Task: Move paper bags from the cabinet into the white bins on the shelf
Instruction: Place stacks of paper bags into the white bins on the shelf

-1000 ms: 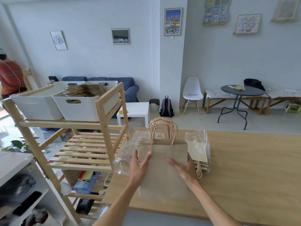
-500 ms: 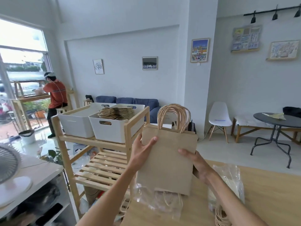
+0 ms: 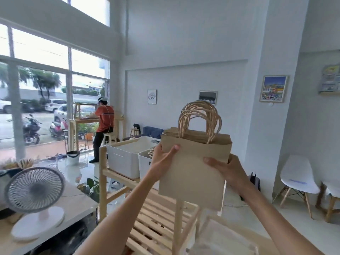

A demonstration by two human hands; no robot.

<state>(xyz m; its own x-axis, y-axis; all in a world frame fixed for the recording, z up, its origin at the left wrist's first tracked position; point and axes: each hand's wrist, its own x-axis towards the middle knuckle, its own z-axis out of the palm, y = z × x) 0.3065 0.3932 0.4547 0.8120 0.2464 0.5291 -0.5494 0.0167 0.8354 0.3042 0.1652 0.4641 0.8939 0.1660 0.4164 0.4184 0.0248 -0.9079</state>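
Note:
A flat stack of brown paper bags [image 3: 193, 173] with twisted paper handles is held upright in the air between both hands. My left hand [image 3: 162, 159] grips its left edge and my right hand [image 3: 226, 169] grips its right edge. Behind the stack, on the top of the wooden shelf [image 3: 103, 172], stand two white bins. The left white bin [image 3: 123, 159] looks empty from here. The right white bin [image 3: 145, 163] is mostly hidden by my left hand and the bags, with a few bag handles showing inside.
A white desk fan [image 3: 35, 197] stands on a counter at the lower left. Slatted lower shelves [image 3: 156, 216] lie below my arms. A person in an orange shirt [image 3: 104, 124] stands at the window. A white chair [image 3: 298, 179] is at the right.
Both hands lifted the stack of bags off the wooden cabinet top and out of the plastic wrap, carrying it up and left toward the shelf. My view turned left and up.

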